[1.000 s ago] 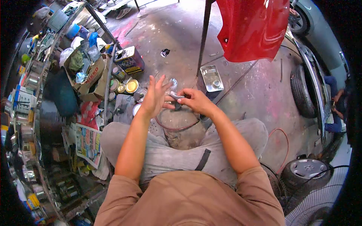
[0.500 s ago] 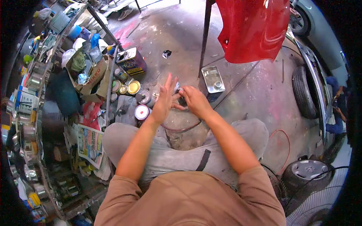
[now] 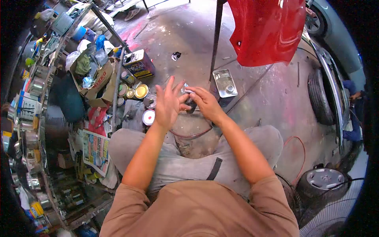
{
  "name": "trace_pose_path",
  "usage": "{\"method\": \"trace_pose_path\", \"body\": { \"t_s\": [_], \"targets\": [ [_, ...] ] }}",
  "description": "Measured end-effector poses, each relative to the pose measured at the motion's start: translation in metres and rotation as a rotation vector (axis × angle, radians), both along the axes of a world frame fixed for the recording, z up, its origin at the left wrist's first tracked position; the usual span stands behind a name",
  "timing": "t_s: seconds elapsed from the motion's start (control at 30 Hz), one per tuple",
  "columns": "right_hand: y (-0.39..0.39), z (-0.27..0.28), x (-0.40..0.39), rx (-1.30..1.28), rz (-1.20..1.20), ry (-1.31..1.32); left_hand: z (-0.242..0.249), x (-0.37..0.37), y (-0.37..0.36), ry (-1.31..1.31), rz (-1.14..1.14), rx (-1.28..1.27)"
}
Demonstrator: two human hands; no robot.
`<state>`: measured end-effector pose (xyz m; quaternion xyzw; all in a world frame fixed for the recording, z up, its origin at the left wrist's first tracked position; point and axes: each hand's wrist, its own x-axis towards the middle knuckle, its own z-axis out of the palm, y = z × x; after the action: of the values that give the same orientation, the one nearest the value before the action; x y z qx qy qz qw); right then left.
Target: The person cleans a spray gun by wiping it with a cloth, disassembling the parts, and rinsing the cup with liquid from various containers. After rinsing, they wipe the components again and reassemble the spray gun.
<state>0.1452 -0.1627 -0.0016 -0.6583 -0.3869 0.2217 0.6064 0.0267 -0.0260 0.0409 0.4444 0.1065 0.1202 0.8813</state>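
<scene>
My left hand (image 3: 169, 103) is raised with its fingers spread and its palm showing, left of my right hand. My right hand (image 3: 204, 103) has its fingers bent around a small pale item (image 3: 188, 90) that I cannot make out well. Below the fingertips is a dark object (image 3: 191, 105), partly hidden by the hands. Just left of my left hand stand a can with a white lid and red dot (image 3: 149, 117) and an open can with yellow contents (image 3: 141, 91). A metal tray (image 3: 225, 83) lies beyond my right hand.
A red panel (image 3: 268, 31) hangs from a stand at the top. Crowded shelves (image 3: 47, 130) and a cardboard box (image 3: 103, 85) are at left. At right are a tire (image 3: 319, 96), a wheel (image 3: 324, 179), a fan (image 3: 331, 213) and another person (image 3: 352, 112). A hose (image 3: 189, 137) curves across the floor.
My left hand has turned and its fingers have spread wider. My right hand has shifted slightly to the right, still holding the small item. The whole view has moved a little.
</scene>
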Motion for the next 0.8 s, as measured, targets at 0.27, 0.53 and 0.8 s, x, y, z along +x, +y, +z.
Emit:
{"method": "trace_pose_path", "body": {
  "t_s": [0.27, 0.53, 0.8],
  "targets": [
    [0.007, -0.005, -0.005, -0.172, -0.203, -0.164, -0.004, 0.005, -0.024, 0.007, -0.034, 0.193],
    [0.004, -0.022, 0.042, -0.237, -0.359, 0.161, -0.001, -0.005, -0.025, 0.117, -0.120, 0.339],
    [0.019, -0.024, 0.002, 0.078, -0.086, 0.035, -0.026, 0.005, -0.030, 0.093, 0.001, 0.510]
  ]
}}
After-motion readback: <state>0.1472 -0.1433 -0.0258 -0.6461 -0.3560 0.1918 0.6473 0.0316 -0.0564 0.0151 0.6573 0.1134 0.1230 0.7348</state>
